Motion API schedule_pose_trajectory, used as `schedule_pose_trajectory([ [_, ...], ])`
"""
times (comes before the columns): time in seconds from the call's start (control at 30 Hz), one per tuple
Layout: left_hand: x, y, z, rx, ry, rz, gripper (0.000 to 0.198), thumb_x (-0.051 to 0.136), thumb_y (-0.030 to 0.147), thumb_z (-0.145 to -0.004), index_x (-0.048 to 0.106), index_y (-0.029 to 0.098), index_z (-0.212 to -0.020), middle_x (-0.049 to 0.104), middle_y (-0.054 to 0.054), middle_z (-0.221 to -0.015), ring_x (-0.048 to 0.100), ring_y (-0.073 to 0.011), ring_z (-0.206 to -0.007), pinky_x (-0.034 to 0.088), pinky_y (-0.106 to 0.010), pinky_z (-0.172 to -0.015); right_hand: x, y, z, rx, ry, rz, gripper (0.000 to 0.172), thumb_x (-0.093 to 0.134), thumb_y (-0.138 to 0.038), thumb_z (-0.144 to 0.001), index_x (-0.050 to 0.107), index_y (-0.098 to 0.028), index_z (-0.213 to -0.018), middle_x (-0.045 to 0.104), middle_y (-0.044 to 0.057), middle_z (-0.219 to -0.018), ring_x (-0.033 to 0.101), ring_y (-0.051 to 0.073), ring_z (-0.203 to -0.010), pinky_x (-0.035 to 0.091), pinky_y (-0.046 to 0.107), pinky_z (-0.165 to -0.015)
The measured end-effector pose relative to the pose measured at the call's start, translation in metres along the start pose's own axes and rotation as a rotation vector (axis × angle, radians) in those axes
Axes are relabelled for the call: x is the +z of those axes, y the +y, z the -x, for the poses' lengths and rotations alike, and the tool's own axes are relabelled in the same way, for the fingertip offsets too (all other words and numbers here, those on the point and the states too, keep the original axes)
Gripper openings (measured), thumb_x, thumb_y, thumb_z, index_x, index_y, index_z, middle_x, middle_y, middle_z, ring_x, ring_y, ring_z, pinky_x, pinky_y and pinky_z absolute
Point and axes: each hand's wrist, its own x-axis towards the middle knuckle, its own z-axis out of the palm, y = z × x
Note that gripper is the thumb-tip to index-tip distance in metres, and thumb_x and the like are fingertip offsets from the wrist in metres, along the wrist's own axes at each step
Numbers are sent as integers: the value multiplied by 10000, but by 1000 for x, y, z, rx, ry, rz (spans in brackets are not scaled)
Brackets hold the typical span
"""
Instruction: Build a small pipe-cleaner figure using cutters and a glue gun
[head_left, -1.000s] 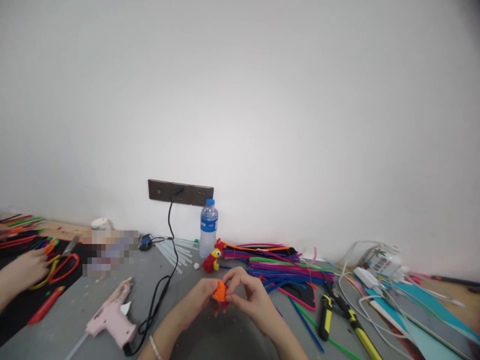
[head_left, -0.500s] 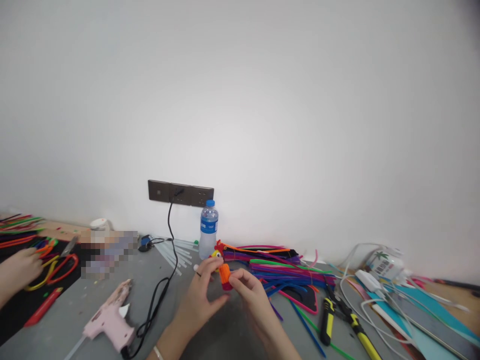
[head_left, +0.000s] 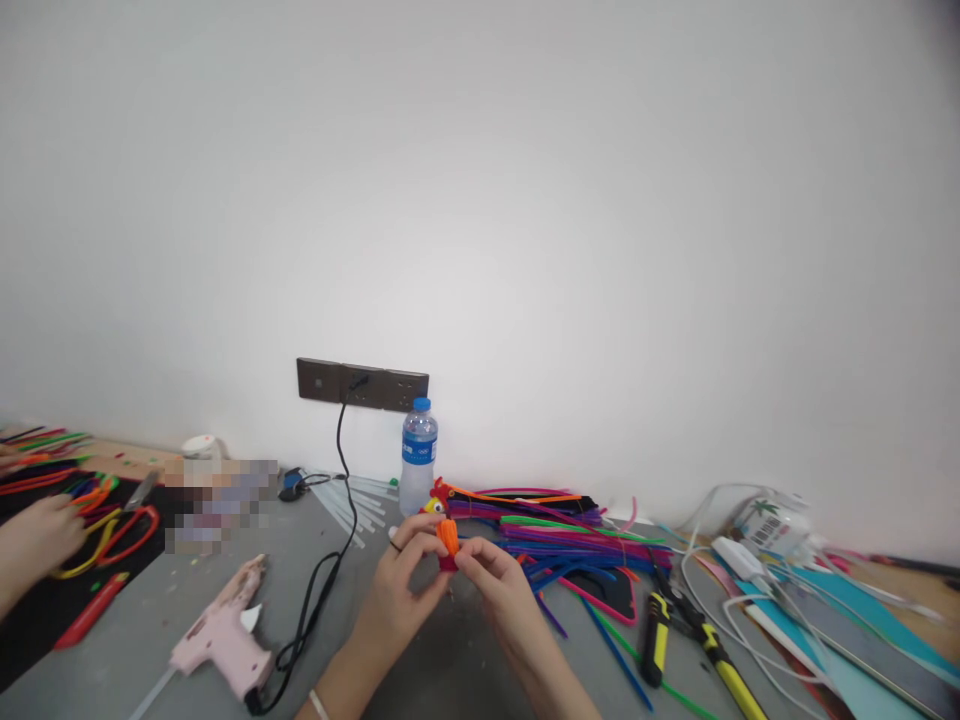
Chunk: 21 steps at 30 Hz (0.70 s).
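Observation:
Between my two hands is a small orange and dark-pink bundle of pipe cleaners (head_left: 448, 537). My left hand (head_left: 405, 575) has its thumb and fingers closed around the left side and bottom of it. From the right, the fingertips of my right hand (head_left: 491, 580) pinch its edge. Just behind my left fingers shows a yellow and red chicken-like head (head_left: 437, 500) with a round eye; whether it joins the orange bundle is hidden. Behind it stands a water bottle (head_left: 418, 460) with a blue cap.
A pink glue gun (head_left: 225, 640) lies left, its black cord running to the wall socket (head_left: 364, 385). Pipe cleaners (head_left: 577, 550) and yellow-black pliers (head_left: 656, 640) lie right. Another person's hand (head_left: 49, 540) is at far left near scissors (head_left: 127, 535).
My left thumb and fingers have closed in on the orange bundle, which has turned and risen slightly. My right hand keeps its pinch.

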Motion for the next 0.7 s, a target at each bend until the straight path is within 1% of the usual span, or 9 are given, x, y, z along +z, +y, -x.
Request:
schedule_pose_trajectory([
  [0.17, -1, 0, -1, -27, -13, 30, 135, 574, 95, -800, 583, 229, -819, 629, -86, -1168, 595, -249, -1138, 471, -393, -952, -6, 1, -1, -20, -27, 72, 294, 779, -444, -679, 655, -178, -665, 672, 28, -752, 580, 203, -770, 418, 292, -739],
  [0.3, -2, 2, -1, -43, -17, 48, 122, 563, 107, -811, 570, 228, -804, 627, -87, -1151, 581, -255, -1147, 460, -406, -955, -7, 0, -2, -27, -31, 99, 299, 778, -451, -673, 658, -177, -664, 678, 38, -747, 589, 208, -749, 435, 300, -712],
  [0.37, -3, 2, -1, -48, -41, 65, 123, 583, 111, -800, 561, 229, -826, 613, -92, -1165, 564, -262, -1167, 449, -419, -970, -7, -1, -2, -47, -25, 126, 297, 773, -452, -678, 658, -178, -669, 679, 43, -746, 597, 214, -746, 447, 311, -710],
  [0.4, -3, 2, -1, -51, -60, 77, 145, 618, 118, -777, 560, 229, -851, 603, -97, -1180, 556, -269, -1175, 449, -426, -973, -7, -1, -2, -71, -15, 151, 292, 766, -450, -686, 657, -180, -674, 681, 48, -755, 602, 221, -756, 453, 319, -718],
  [0.47, -2, 0, -1, -59, -103, 90, 271, 698, 124, -713, 564, 231, -923, 576, -106, -1229, 550, -281, -1176, 459, -428, -966, -7, -1, -2, -126, 7, 205, 282, 749, -445, -710, 654, -181, -684, 687, 62, -787, 611, 233, -782, 461, 337, -743],
  [0.5, -2, 0, -1, -59, -116, 91, 322, 721, 117, -687, 570, 232, -946, 567, -108, -1245, 555, -283, -1168, 471, -421, -951, -6, -1, -2, -145, 15, 222, 280, 742, -443, -719, 651, -180, -686, 689, 68, -803, 614, 237, -791, 465, 344, -755],
  [0.53, -2, -1, -1, -58, -119, 89, 330, 721, 107, -682, 579, 233, -952, 566, -107, -1250, 563, -279, -1157, 485, -409, -931, -6, 0, -2, -153, 17, 230, 281, 739, -442, -723, 647, -179, -689, 690, 73, -813, 618, 240, -797, 468, 348, -762],
  [0.63, -1, -3, -2, -40, -74, 91, 185, 643, 97, -754, 621, 230, -881, 612, -89, -1186, 595, -255, -1119, 508, -368, -883, -5, 1, -2, -120, 8, 206, 310, 748, -463, -707, 636, -176, -678, 693, 77, -800, 626, 247, -797, 474, 350, -759],
  [0.7, -1, -4, -2, -34, -37, 105, 133, 615, 110, -788, 643, 228, -841, 652, -82, -1122, 609, -251, -1107, 511, -355, -870, -4, 0, -2, -97, 8, 185, 325, 756, -475, -694, 630, -177, -666, 694, 72, -786, 625, 246, -800, 469, 342, -753],
])
